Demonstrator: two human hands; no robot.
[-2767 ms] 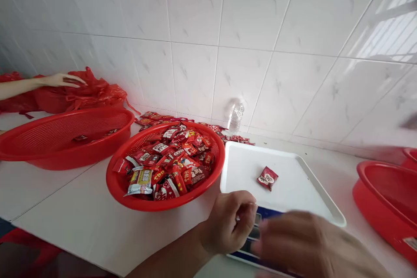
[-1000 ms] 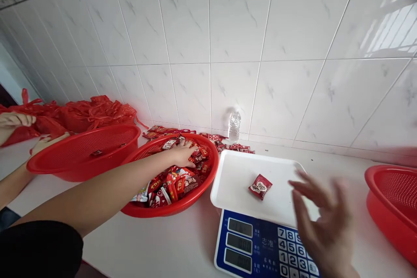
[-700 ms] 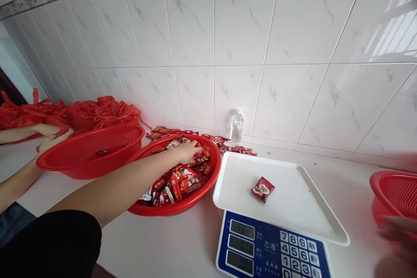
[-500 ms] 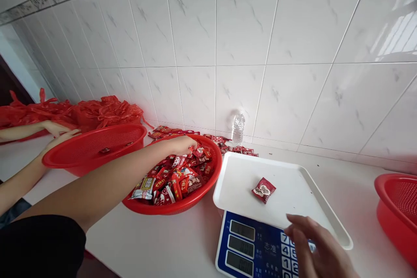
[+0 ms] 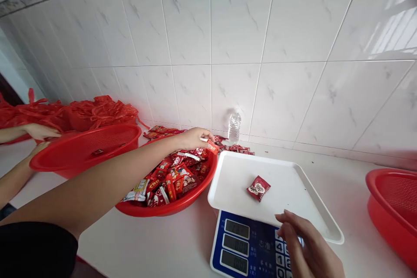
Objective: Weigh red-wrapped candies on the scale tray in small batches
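My left hand is closed on a small red snack packet, held just above the back right rim of a red plastic basket. Heaped inside that basket are many wrapped snacks, mostly red, partly covered by my forearm. My right hand hovers over the keypad of a blue digital scale, its fingers loosely bent and apart with nothing in them. On the scale's white tray lies a single dark red snack packet.
A clear plastic bottle stands against the tiled wall, with loose red packets along its foot. Left are another red basket, red plastic bags and another person's hands. A third red basket is at the right edge.
My left hand has risen out of the heap and moved right with a red packet in it. My right hand stays over the keypad. The view has shifted slightly.
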